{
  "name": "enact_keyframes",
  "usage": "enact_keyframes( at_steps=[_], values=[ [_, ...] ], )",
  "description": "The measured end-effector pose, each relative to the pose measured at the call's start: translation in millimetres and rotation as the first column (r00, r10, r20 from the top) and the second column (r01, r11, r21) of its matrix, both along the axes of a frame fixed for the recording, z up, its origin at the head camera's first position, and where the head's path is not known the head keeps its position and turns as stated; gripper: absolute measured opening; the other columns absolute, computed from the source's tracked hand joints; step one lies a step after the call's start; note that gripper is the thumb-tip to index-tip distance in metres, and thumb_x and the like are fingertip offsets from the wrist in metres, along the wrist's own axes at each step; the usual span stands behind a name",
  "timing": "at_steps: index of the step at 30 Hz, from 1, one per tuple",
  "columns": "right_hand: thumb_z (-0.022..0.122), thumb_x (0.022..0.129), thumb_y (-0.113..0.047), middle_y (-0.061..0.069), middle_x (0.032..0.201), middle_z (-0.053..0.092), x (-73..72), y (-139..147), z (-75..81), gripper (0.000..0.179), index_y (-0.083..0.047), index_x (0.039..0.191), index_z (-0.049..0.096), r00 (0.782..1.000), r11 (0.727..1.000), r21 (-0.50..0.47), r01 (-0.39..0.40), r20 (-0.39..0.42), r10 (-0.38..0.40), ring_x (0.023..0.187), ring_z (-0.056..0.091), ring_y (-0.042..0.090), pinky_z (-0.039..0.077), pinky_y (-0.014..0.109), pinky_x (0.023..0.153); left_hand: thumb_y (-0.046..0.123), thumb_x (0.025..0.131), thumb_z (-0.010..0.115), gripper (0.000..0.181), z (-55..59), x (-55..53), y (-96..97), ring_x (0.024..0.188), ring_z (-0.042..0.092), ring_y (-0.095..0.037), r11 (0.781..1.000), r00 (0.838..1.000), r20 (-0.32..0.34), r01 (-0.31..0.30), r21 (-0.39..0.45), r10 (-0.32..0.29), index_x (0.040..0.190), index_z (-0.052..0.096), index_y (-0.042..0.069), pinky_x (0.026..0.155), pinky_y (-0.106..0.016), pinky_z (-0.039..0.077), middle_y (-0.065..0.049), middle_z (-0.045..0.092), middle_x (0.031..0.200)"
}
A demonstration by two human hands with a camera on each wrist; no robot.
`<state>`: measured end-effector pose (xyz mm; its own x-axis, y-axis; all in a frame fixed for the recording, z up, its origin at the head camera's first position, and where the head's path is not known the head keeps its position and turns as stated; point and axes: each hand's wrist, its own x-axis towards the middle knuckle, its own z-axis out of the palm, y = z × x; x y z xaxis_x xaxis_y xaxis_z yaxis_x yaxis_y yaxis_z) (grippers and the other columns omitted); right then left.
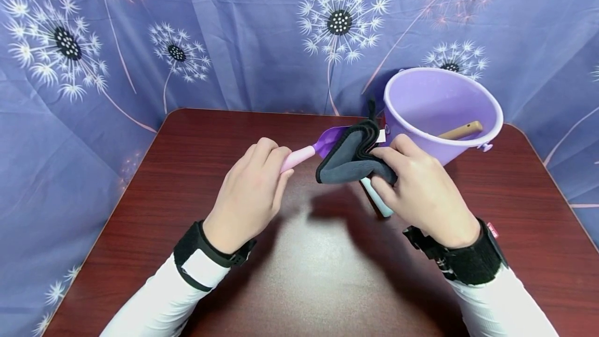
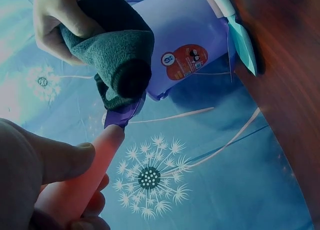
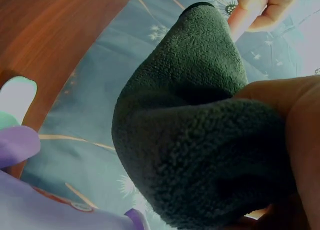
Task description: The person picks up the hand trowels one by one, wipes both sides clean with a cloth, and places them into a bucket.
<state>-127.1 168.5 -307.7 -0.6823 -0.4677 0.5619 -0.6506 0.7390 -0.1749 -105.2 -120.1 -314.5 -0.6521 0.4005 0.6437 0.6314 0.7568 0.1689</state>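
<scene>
My left hand (image 1: 252, 189) grips the pink handle of a toy shovel (image 1: 298, 158), its fingers curled round it. The shovel's purple scoop (image 1: 330, 138) points right and is partly covered by a dark grey cloth (image 1: 351, 163) with black edging. The folded cloth is pinched by my right hand (image 1: 418, 191), between thumb and fingers. In the left wrist view the cloth (image 2: 117, 55) wraps about the scoop (image 2: 124, 113). From the right wrist, the cloth (image 3: 185, 130) fills the middle and hides the scoop.
A purple bucket (image 1: 444, 144) stands at the back right, with a wooden handle (image 1: 463, 130) sticking up inside. Beneath the cloth and right hand, a tool with a pale mint handle (image 1: 378, 199) lies on the brown table (image 1: 187, 160). A blue dandelion-print curtain (image 1: 262, 40) hangs behind.
</scene>
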Motion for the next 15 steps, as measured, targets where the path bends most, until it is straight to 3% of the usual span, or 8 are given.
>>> enact_keyframes(
  at_steps=[6,15],
  values=[
    [0.062,0.085,-0.018,-0.001,0.09,0.046,0.7,-3.5,-2.2,0.025,-0.007,0.106,0.07,0.998,0.998,0.021,-0.065,0.021,0.065,0.068,0.044,0.012,0.042,0.031,0.064,0.012,0.096,0.061,0.018,-2.8,0.0,3.4,0.081,0.046,-0.024,1.0,1.0,-0.01,0.011,-0.013,-0.011,0.109,0.059,-0.001,0.069,-0.035,0.044,-0.009,0.048,0.097],
    [0.059,0.082,-0.015,-0.003,0.089,0.044,0.3,-8.1,-2.5,0.028,-0.009,0.107,0.069,0.989,0.986,0.079,-0.146,-0.01,0.147,0.072,0.041,0.011,0.038,0.029,0.068,0.013,0.098,0.057,0.016,-5.8,-0.2,5.8,0.079,0.045,-0.024,0.999,1.0,-0.021,0.017,-0.037,-0.018,0.108,0.058,-0.001,0.069,-0.035,0.043,-0.009,0.048,0.097]
  ],
)
